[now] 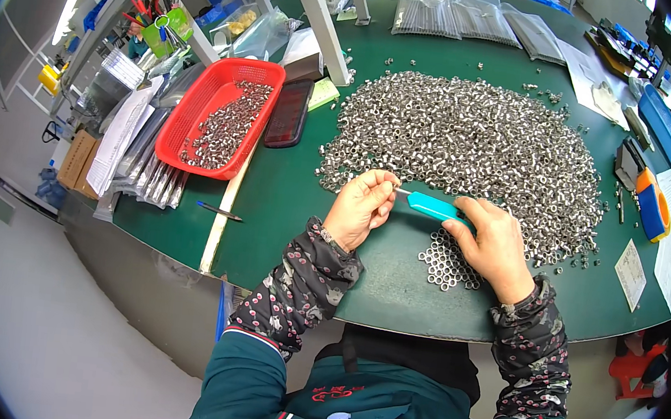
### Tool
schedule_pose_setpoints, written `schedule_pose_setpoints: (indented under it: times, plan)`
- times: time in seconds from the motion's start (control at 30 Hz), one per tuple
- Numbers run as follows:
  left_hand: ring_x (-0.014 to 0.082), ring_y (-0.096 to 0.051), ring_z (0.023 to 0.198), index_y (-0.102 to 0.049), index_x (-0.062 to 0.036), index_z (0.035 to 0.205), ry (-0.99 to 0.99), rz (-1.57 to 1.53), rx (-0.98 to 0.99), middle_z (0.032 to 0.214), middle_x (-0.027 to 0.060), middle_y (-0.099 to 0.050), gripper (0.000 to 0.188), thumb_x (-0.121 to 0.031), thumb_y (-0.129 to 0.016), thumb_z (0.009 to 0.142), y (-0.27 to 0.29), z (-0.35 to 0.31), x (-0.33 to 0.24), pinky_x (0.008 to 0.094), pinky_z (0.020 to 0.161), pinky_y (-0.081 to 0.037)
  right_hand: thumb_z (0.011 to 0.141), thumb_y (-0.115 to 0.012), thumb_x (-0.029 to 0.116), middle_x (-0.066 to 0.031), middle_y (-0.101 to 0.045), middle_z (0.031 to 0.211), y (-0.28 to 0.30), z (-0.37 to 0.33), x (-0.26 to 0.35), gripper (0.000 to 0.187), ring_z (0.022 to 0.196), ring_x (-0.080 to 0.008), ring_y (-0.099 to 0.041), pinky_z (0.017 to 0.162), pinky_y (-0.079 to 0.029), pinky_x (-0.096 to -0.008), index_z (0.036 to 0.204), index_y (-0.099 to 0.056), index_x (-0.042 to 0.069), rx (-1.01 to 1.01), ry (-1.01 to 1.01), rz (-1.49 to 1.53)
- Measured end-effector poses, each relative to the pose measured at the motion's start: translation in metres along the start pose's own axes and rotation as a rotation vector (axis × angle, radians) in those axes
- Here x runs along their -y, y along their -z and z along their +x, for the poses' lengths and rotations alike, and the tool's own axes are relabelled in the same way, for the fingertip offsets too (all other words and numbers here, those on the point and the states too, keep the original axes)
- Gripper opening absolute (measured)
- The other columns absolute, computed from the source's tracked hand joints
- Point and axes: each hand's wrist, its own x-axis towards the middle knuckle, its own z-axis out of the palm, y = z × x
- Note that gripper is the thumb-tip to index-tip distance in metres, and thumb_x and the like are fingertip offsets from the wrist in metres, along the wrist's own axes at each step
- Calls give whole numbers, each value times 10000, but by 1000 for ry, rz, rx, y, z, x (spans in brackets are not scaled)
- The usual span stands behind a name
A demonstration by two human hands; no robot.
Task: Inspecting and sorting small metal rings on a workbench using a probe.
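My right hand [495, 243] is closed round the teal handle of a slim hand tool [432, 206]. A thin metal shaft runs from the handle leftward to the fingertips of my left hand [362, 207]. Those fingers are pinched together at the shaft's tip; whatever small piece they hold is mostly hidden. Beyond both hands spreads a large heap of small shiny metal rings [466, 133]. Under my right hand, a group of similar rings [446, 262] lies flat in a single layer, close together on the green table [391, 301].
At the left, a red plastic basket [172, 131] holds more metal parts, with a dark phone [288, 113] beside it. A blue pen [219, 211] lies nearer. On the right are an orange and blue tool [652, 206], a card [630, 275] and a blue tray [663, 125].
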Motion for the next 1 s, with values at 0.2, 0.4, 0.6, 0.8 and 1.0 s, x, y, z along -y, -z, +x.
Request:
schedule_pose_setpoints:
  times: [0.2, 0.4, 0.6, 0.8, 1.0]
  plan:
    - [36, -409, 535, -514, -27, 987, -7, -3, -9, 693, -10, -478, 161, -165, -522, 904, 2, 1, 2, 155, 397, -309, 768, -639, 297, -84, -534, 661, -1, 0, 0, 256, 588, -287, -565, 521, -450, -394, 915, -590, 92, -31, 39, -40]
    - [36, -411, 532, -515, -25, 982, -9, 30, -15, 694, -7, -480, 164, -170, -518, 907, 2, 1, 2, 155, 397, -312, 751, -654, 278, -75, -505, 648, 0, 0, 2, 254, 578, -268, -549, 514, -444, -382, 905, -586, 87, -61, 76, -93]
    - [37, -404, 519, -515, -22, 972, -6, 47, -44, 684, -4, -476, 165, -175, -512, 910, 1, 0, 2, 155, 395, -310, 735, -667, 255, -76, -489, 636, 1, 0, 3, 240, 568, -264, -538, 510, -435, -379, 879, -583, 83, -75, 97, -109]
    - [31, -407, 520, -522, -24, 950, -13, 82, -54, 687, -7, -480, 159, -178, -507, 913, 0, 0, 1, 151, 393, -308, 725, -674, 251, -72, -484, 632, 1, 0, 4, 243, 579, -256, -537, 514, -432, -374, 871, -583, 79, -77, 110, -132]
    - [25, -406, 518, -524, -31, 930, -7, 134, -91, 690, -15, -483, 149, -178, -501, 917, -2, -1, 1, 148, 389, -302, 712, -684, 247, -67, -480, 633, 1, 1, 5, 252, 580, -246, -534, 509, -430, -369, 870, -582, 80, -86, 122, -159]
